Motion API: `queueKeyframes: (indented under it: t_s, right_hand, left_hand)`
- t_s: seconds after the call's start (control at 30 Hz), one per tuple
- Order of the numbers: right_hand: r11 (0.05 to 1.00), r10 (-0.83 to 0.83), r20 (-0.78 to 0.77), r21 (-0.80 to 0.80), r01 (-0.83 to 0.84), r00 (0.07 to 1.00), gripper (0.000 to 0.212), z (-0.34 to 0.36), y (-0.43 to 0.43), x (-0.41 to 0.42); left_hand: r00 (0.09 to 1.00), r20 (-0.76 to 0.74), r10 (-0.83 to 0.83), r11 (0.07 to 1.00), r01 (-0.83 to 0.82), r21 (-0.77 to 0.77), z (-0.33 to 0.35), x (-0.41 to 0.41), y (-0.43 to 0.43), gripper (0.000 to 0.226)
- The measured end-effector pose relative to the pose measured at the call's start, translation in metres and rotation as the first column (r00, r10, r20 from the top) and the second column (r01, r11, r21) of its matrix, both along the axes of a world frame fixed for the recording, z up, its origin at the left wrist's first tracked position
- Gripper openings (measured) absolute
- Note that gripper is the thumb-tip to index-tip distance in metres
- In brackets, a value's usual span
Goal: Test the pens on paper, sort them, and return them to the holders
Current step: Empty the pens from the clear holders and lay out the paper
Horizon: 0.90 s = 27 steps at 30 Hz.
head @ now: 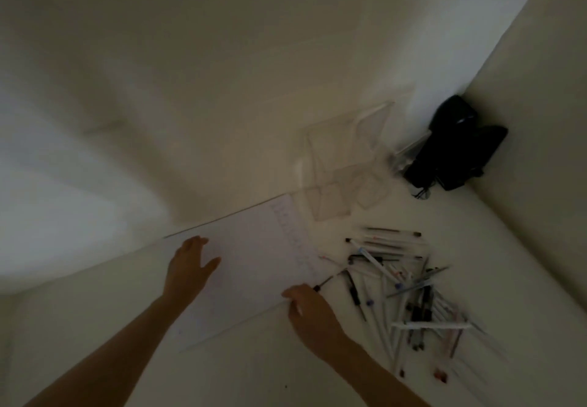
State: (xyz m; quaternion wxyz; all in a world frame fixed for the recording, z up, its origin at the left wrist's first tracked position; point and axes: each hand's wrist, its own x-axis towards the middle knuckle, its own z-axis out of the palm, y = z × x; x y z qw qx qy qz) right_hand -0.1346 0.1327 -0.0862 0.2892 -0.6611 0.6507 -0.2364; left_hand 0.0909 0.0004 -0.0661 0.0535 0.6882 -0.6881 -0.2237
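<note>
Right hand (305,308) curls its fingers round a dark-tipped pen (320,286) at the paper's (254,263) near edge. Left hand (187,267) lies flat on it, thumb spread. It should pin the sheet firmly for scribbling (blur hides detail). Pen pile (409,295) sits right, clear holders (343,168) beyond.

Your left hand (190,267): bare; fingers blur into one mass, thumb distinct; your right hand (309,311): bare; small pale patch near thumb tip, maybe nail, too blurred to tell; your left forearm (120,343): bare skin from wrist down to bottom frame edge; long, slender; your right forearm (374,371): likewise bare to bottom edge; dim light, motion blur hide finer detail on both arms.
</note>
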Motion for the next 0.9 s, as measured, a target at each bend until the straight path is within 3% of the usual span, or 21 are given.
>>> queueKeyframes:
  t_s: [0.03,0.1,0.27,0.4,0.47,0.53,0.7,0.8,0.9]
  right_hand:
    - [0.998,0.049,-0.003,-0.045,-0.049,0.999,0.033,-0.005,0.003,0.013]
    - [0.976,0.139,-0.15,-0.145,-0.161,0.979,0.032,-0.015,0.001,0.029]
    - [0.975,-0.06,-0.277,-0.224,-0.003,0.959,0.027,-0.036,-0.021,0.038]
    - [0.95,-0.066,-0.301,-0.312,-0.033,0.951,0.021,-0.04,-0.045,0.027]
    - [0.936,-0.15,-0.328,-0.351,0.027,0.933,0.021,-0.039,-0.064,0.014]
    - [0.943,-0.208,-0.332,-0.316,0.099,0.92,0.024,-0.036,-0.079,-0.001]
    - [0.957,-0.135,-0.43,-0.289,0.005,0.893,0.027,-0.046,-0.086,-0.012]
    - [0.956,-0.241,-0.428,-0.26,0.137,0.871,0.031,-0.044,-0.073,-0.013]
    - [0.958,-0.284,-0.436,-0.158,0.239,0.854,0.038,-0.036,-0.067,-0.013]
  left_hand:
    - [0.999,0.04,-0.012,1.0,0.012,0.008,-0.004,0.013,0.002,0.058]
    - [0.995,0.08,-0.053,0.999,0.053,0.005,-0.013,0.03,-0.001,0.062]
    - [0.995,0.077,-0.063,0.987,0.074,-0.144,-0.038,0.037,-0.018,0.056]
    - [0.995,0.094,-0.029,0.959,0.054,-0.278,-0.055,0.032,-0.02,0.058]
    - [0.993,0.113,-0.035,0.945,0.069,-0.321,-0.057,0.034,-0.024,0.057]
    - [0.99,0.134,-0.046,0.935,0.09,-0.343,-0.059,0.037,-0.026,0.057]
    - [0.996,0.091,-0.006,0.877,0.049,-0.478,-0.07,0.034,-0.011,0.051]
    - [0.998,-0.017,0.063,0.893,-0.064,-0.445,-0.07,0.033,0.017,0.054]
    - [0.999,-0.026,0.042,0.875,-0.049,-0.481,-0.069,0.044,0.046,0.054]
